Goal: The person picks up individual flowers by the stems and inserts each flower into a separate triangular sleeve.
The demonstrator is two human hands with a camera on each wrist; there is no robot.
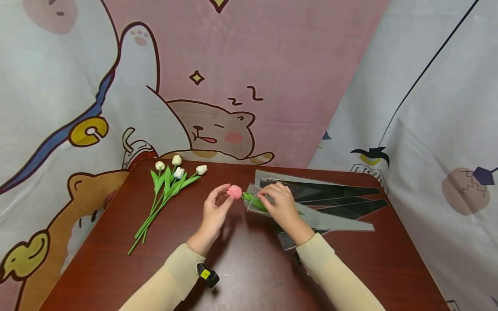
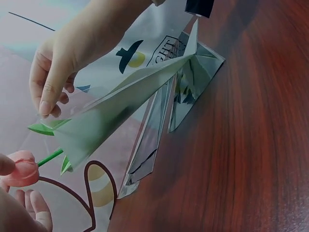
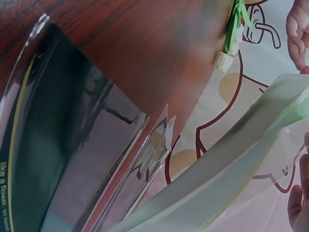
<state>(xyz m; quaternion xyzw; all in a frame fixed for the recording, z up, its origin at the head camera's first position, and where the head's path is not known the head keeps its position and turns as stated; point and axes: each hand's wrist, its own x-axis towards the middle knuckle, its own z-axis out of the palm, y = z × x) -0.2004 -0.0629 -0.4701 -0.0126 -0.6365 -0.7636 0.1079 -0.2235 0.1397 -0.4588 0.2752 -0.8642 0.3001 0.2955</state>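
My left hand (image 1: pixel 213 211) holds a pink artificial tulip (image 1: pixel 234 191) by its bloom, thumb and fingers around the petals. The tulip's green leaves (image 1: pixel 254 201) lie inside a clear and white flower sleeve (image 1: pixel 334 218), with the bloom outside its wide mouth. My right hand (image 1: pixel 282 204) pinches the sleeve at its mouth edge between thumb and fingertips. In the left wrist view, the sleeve (image 2: pixel 111 116) narrows away from the bloom (image 2: pixel 21 169), and leaf tips poke out of its opening. The stem's lower part is hidden inside the sleeve.
Several white tulips (image 1: pixel 170 185) with long green stems lie at the left of the brown table (image 1: pixel 233 268). More flower sleeves (image 1: pixel 330 190), dark and clear, lie in an overlapping pile at the right. A cartoon-printed cloth (image 1: pixel 292 86) hangs behind the table.
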